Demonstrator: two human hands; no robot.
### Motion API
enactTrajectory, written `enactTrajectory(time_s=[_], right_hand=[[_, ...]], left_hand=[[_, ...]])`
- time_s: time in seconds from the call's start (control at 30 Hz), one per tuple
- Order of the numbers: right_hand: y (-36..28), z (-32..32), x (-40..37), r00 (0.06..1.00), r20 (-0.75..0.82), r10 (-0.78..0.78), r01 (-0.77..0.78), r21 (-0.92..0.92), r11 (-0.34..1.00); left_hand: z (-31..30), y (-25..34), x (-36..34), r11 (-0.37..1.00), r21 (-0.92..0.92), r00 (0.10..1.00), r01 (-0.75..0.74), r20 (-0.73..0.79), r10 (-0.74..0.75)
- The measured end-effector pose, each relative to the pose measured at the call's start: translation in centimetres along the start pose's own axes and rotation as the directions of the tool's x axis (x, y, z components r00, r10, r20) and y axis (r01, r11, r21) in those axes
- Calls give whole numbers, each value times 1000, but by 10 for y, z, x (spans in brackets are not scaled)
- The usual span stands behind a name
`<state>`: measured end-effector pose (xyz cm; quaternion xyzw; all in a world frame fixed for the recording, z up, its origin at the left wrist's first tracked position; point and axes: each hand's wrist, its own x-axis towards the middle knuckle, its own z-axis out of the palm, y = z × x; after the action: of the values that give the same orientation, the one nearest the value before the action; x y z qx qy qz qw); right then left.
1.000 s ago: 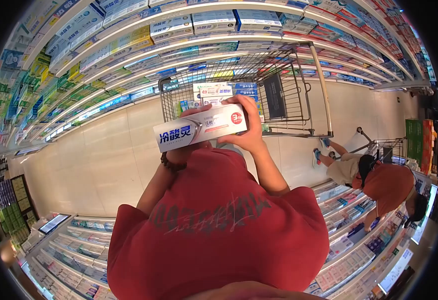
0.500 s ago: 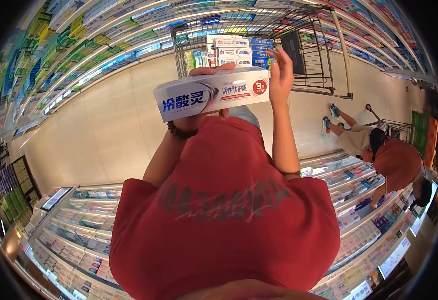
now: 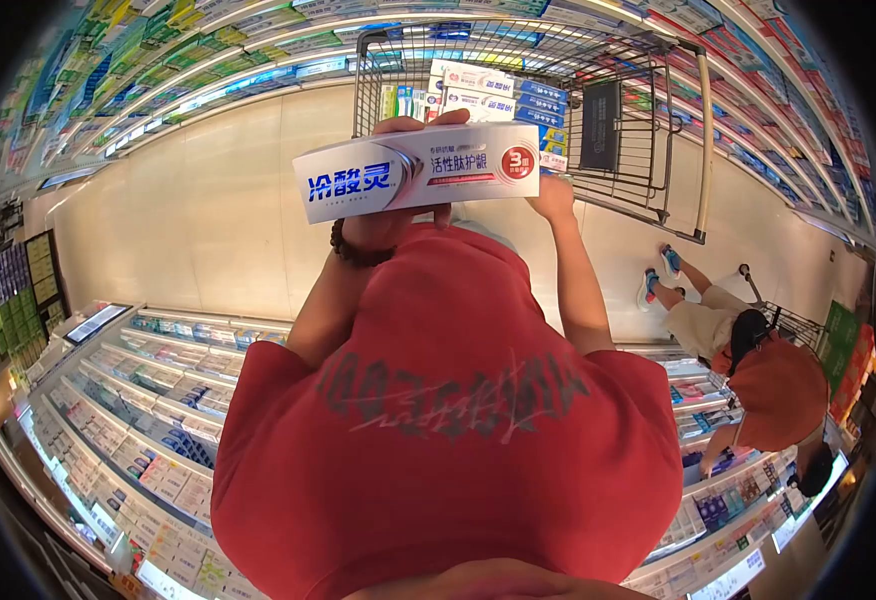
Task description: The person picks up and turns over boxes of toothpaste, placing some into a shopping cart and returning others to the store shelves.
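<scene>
White carton (image 3: pixel 418 172) partly hides the loaded cart (image 3: pixel 601 125) at one o'clock, shelves (image 3: pixel 190 76) beyond, gripped between the left hand's (image 3: pixel 383 228) fingers, right hand (image 3: pixel 555 198) by its four-o'clock corner, finger pose unclear.

Red short-sleeved T-shirt (image 3: pixel 448 490) bore dark block lettering (image 3: pixel 360 388) under pale script (image 3: pixel 438 408) across chest (image 3: pixel 458 350); dark beaded bracelet (image 3: pixel 342 246) circled left wrist (image 3: pixel 350 268)

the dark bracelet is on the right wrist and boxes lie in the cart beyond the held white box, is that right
Wrong wrist: the head view shows the dark bracelet on the left wrist. Boxes do lie in the cart beyond the held white box.
</scene>
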<state>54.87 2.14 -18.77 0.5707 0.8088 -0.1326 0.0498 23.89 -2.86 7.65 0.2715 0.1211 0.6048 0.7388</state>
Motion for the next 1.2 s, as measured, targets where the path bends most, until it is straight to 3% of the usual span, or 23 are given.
enactTrajectory(time_s=[0.07,0.17,0.23,0.27,0.4,0.43,0.6,0.73,0.87,1.03,1.1,1.2], right_hand=[[-3,-16,4,972,220,77,-90,46,995],[0,-40,2,974,222,39,-67,120,990],[-2,-54,1,971,222,84,-130,200,971],[2,-46,0,979,190,75,-115,211,971],[28,25,15,996,62,67,-83,313,946],[44,67,23,998,23,61,-66,379,923],[52,90,22,993,-74,92,-39,533,845],[55,98,29,991,-99,94,-38,462,886],[18,-6,3,987,143,73,-95,155,983],[16,-10,0,978,177,114,-142,157,977],[17,-11,0,975,180,128,-158,161,974],[20,-8,2,987,143,76,-96,136,986]], left_hand=[[0,-11,2,999,42,1000,6,18,-7],[14,-21,7,999,-19,999,32,-14,-33],[19,-25,13,998,58,999,32,37,-34],[22,-27,12,995,94,998,31,57,-36],[28,-37,11,996,-49,995,78,60,-75],[31,-38,10,994,-61,995,87,44,-85],[41,-43,3,997,37,995,72,62,-75],[45,-46,3,983,165,990,79,103,-96],[51,-51,2,985,149,983,91,142,-112],[60,-55,2,987,79,975,137,164,-148],[55,-57,-2,981,162,972,108,188,-138],[52,-56,-4,988,70,974,138,173,-149]])
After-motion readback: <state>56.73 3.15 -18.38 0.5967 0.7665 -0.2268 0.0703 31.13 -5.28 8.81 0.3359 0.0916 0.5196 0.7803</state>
